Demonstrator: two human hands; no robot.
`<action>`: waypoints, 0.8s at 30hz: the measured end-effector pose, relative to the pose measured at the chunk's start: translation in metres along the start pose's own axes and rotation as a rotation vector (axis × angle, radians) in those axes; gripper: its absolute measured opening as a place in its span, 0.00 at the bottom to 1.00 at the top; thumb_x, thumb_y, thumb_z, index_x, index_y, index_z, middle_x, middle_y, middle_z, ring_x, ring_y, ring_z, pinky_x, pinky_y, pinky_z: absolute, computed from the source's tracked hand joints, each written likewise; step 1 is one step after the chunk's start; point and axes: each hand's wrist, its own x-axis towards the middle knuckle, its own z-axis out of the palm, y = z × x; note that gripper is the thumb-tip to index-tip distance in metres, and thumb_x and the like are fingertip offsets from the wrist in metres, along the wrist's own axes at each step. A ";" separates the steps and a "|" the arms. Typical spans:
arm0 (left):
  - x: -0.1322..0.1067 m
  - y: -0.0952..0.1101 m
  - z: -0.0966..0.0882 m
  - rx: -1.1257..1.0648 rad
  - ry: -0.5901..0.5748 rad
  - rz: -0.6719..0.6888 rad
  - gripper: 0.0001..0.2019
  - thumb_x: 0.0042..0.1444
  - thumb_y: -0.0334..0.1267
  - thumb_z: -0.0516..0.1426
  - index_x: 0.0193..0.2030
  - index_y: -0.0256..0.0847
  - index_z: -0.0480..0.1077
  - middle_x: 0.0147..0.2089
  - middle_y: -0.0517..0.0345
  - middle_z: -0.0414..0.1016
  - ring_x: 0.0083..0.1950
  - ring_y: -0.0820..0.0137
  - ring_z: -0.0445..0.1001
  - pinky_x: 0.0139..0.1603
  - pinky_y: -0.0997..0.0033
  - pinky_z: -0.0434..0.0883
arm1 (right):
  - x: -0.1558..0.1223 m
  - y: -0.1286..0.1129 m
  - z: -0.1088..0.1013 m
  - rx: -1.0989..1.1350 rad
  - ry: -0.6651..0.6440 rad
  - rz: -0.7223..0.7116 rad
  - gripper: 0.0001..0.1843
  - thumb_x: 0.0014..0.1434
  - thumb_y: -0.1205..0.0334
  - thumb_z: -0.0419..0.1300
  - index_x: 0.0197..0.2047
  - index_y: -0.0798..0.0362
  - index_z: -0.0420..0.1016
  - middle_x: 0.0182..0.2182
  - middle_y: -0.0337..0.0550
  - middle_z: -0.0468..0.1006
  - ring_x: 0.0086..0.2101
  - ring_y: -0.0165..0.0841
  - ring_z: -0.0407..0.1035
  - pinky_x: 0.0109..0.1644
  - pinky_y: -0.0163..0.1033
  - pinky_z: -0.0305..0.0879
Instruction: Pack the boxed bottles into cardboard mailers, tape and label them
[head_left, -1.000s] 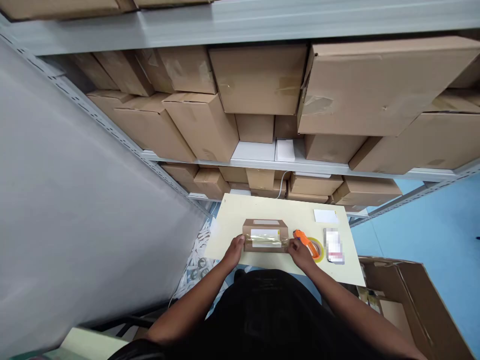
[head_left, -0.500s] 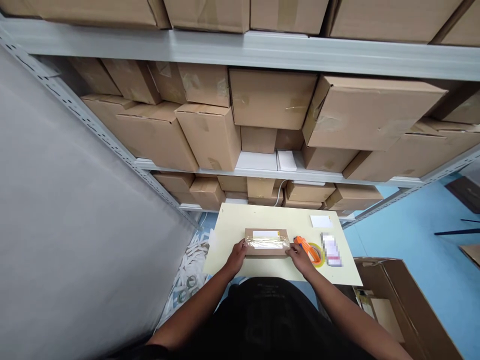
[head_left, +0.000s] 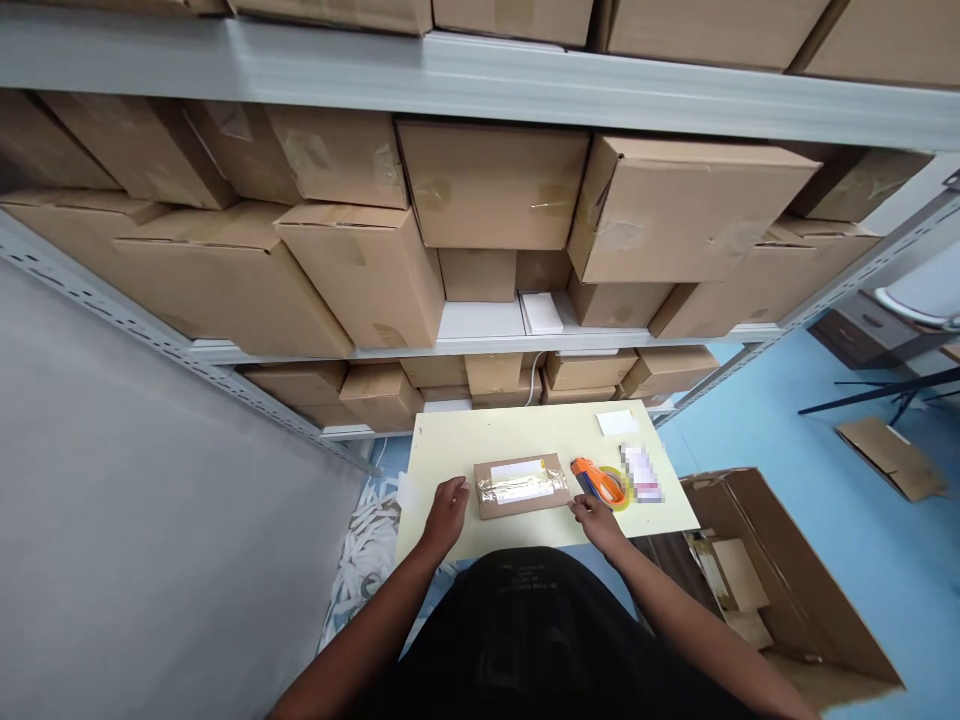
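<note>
A flat brown cardboard box (head_left: 491,507) lies slightly slanted on the cream table, with a white label (head_left: 517,470) and shiny clear tape across its top. My left hand (head_left: 448,512) is just off the box's left end, fingers loosely bent and holding nothing. Close by the lower right corner is my right hand (head_left: 595,520), its fingertips at or almost at the cardboard, not wrapped round it. Beyond that hand sit an orange tape dispenser (head_left: 592,472) with a dark blue part and a roll of yellowish tape (head_left: 624,500).
On the table (head_left: 450,435) are a white card (head_left: 616,423) and a blurred-out printed item (head_left: 642,473). Shelves (head_left: 480,347) full of cardboard boxes stand behind. A large open carton (head_left: 810,580) is at the right, a grey wall (head_left: 150,500) at the left.
My left hand has let go of the box and moved left. The box has turned a little, right end farther away. My right hand has eased off its end. The view has shifted right.
</note>
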 end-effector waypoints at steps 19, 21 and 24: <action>-0.013 -0.034 -0.041 0.000 0.027 0.040 0.20 0.61 0.56 0.55 0.47 0.43 0.75 0.52 0.47 0.76 0.52 0.55 0.79 0.60 0.49 0.74 | 0.051 -0.016 -0.058 -0.625 0.225 -0.234 0.23 0.70 0.47 0.50 0.45 0.56 0.79 0.41 0.59 0.81 0.48 0.52 0.71 0.51 0.51 0.64; -0.017 -0.045 -0.041 0.010 0.038 0.041 0.19 0.61 0.56 0.55 0.46 0.44 0.75 0.51 0.46 0.77 0.52 0.54 0.79 0.60 0.48 0.74 | 0.059 -0.057 -0.079 -0.562 0.288 -0.360 0.23 0.71 0.46 0.49 0.45 0.55 0.78 0.41 0.56 0.81 0.47 0.50 0.71 0.52 0.48 0.64; -0.022 -0.057 -0.039 0.039 0.030 0.033 0.18 0.62 0.55 0.53 0.45 0.45 0.75 0.49 0.46 0.79 0.52 0.54 0.78 0.59 0.48 0.74 | 0.073 -0.139 -0.106 -0.503 0.362 -0.555 0.22 0.71 0.46 0.49 0.45 0.55 0.76 0.42 0.55 0.80 0.46 0.48 0.69 0.51 0.47 0.63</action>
